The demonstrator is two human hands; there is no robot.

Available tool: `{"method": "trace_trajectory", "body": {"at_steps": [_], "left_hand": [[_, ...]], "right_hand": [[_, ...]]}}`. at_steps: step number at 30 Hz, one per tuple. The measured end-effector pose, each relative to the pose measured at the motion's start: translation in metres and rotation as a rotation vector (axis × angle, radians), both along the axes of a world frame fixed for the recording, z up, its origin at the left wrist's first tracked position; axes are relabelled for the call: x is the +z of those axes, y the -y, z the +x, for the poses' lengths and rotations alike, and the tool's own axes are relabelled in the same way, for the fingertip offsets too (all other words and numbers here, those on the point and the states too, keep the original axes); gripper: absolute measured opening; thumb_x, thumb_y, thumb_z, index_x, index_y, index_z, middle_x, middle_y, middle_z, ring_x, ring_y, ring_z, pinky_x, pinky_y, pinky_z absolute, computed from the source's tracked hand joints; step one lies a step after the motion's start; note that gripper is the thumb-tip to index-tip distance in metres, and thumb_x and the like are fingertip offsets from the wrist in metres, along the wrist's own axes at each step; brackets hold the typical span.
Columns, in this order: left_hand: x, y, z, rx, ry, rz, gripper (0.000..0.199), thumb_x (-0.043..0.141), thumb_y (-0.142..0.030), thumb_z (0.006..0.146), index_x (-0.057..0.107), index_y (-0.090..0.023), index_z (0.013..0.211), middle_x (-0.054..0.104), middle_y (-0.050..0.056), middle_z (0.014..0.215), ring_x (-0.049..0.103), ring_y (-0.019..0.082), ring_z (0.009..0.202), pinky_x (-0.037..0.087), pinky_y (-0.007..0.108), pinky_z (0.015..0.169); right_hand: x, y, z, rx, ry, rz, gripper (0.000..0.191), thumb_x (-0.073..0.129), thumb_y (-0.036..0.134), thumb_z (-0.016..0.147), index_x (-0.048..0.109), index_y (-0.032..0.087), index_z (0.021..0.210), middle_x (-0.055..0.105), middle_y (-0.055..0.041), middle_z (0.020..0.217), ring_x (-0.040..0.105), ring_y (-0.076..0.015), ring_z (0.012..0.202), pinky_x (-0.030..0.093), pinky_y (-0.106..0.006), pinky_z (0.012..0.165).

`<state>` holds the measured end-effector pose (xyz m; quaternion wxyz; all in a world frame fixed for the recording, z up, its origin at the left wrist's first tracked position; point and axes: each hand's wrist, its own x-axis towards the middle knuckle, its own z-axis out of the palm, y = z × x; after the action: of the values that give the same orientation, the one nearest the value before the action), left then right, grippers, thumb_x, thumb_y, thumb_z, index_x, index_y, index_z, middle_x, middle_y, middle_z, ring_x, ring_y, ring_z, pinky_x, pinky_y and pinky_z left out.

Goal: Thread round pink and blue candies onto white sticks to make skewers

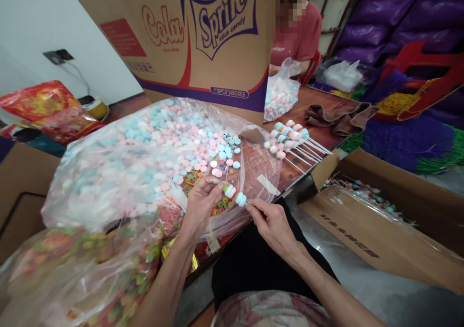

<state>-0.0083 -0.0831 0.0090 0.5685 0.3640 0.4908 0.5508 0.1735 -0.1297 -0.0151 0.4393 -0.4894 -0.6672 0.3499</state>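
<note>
My right hand (270, 224) pinches a candy stick low in front of me, with pale blue candies (241, 200) threaded close to its fingertips. At the other end my left hand (203, 201) is closed around a few candies, where a blue, pink and yellowish cluster (229, 191) shows by the thumb. Whether that cluster is on the same stick I cannot tell. Just beyond both hands, a large clear plastic bag (119, 148) spills pastel pink, blue and white candies (225, 152). Small colourful ring candies (217, 206) lie beneath my left hand.
Finished candy sticks (290, 136) lie stacked on the table (253, 160). A big cardboard box (163, 42) stands behind. At right, an open carton (362, 216) holds more sticks. A brown cloth (340, 117) lies near the table's edge. Another person (299, 37) sits across.
</note>
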Motion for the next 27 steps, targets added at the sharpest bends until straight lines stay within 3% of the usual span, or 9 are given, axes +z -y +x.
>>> {"method": "trace_trajectory", "body": {"at_steps": [5,11,16,19,21,24,27], "left_hand": [[-0.008,0.001,0.010,0.026,0.104,-0.091,0.050,0.090,-0.035,0.060,0.056,-0.019,0.093,0.068,-0.002,0.080,0.067,0.013,0.075,0.053,0.024,0.067],[-0.022,0.007,0.029,0.062,0.154,-0.102,0.044,0.087,-0.033,0.064,0.054,-0.018,0.089,0.061,-0.004,0.075,0.059,0.006,0.063,0.042,0.015,0.052],[-0.022,0.004,0.027,0.006,0.097,-0.072,0.041,0.083,-0.039,0.068,0.054,-0.019,0.089,0.062,-0.003,0.078,0.061,0.009,0.068,0.045,0.018,0.056],[-0.017,-0.014,0.012,0.018,-0.158,0.021,0.032,0.071,-0.045,0.080,0.056,-0.021,0.095,0.063,0.000,0.082,0.062,0.013,0.069,0.048,0.023,0.057],[-0.015,-0.029,0.000,0.058,-0.499,0.129,0.024,0.063,-0.040,0.086,0.059,-0.022,0.101,0.062,0.002,0.084,0.061,0.016,0.070,0.050,0.028,0.061],[-0.019,-0.048,-0.012,0.043,-1.074,0.253,0.025,0.064,-0.026,0.084,0.064,-0.020,0.108,0.060,0.007,0.095,0.061,0.021,0.081,0.050,0.035,0.075],[-0.027,-0.057,-0.014,-0.035,-1.408,0.261,0.026,0.058,-0.018,0.085,0.065,-0.018,0.110,0.057,0.012,0.102,0.061,0.026,0.086,0.049,0.038,0.078]], "right_hand": [[-0.007,0.001,-0.011,-0.006,-0.067,-0.013,0.031,0.047,0.028,0.097,0.048,0.020,0.067,0.038,0.0058,0.057,0.037,-0.0097,0.051,0.032,-0.021,0.050],[-0.011,-0.003,-0.017,-0.023,-0.067,-0.037,0.030,0.047,0.027,0.096,0.044,0.021,0.067,0.034,0.0064,0.057,0.033,-0.0093,0.051,0.028,-0.022,0.050],[-0.011,-0.009,-0.018,-0.051,-0.068,-0.064,0.030,0.047,0.027,0.095,0.043,0.021,0.066,0.037,0.0060,0.057,0.035,-0.0096,0.052,0.029,-0.021,0.050],[-0.010,-0.015,-0.015,-0.082,-0.064,-0.045,0.029,0.048,0.028,0.095,0.047,0.020,0.067,0.037,0.0058,0.058,0.036,-0.0097,0.053,0.030,-0.021,0.052],[-0.010,-0.019,-0.010,-0.107,-0.056,-0.032,0.027,0.048,0.029,0.095,0.051,0.019,0.070,0.038,0.0054,0.059,0.037,-0.0100,0.054,0.030,-0.022,0.053],[-0.012,-0.022,-0.004,-0.104,-0.045,-0.049,0.026,0.049,0.030,0.096,0.054,0.019,0.072,0.038,0.0053,0.061,0.037,-0.0100,0.055,0.030,-0.022,0.054],[-0.015,-0.022,-0.001,-0.088,-0.031,-0.055,0.027,0.049,0.028,0.096,0.052,0.018,0.071,0.037,0.0057,0.062,0.035,-0.0094,0.056,0.029,-0.022,0.056]]}}
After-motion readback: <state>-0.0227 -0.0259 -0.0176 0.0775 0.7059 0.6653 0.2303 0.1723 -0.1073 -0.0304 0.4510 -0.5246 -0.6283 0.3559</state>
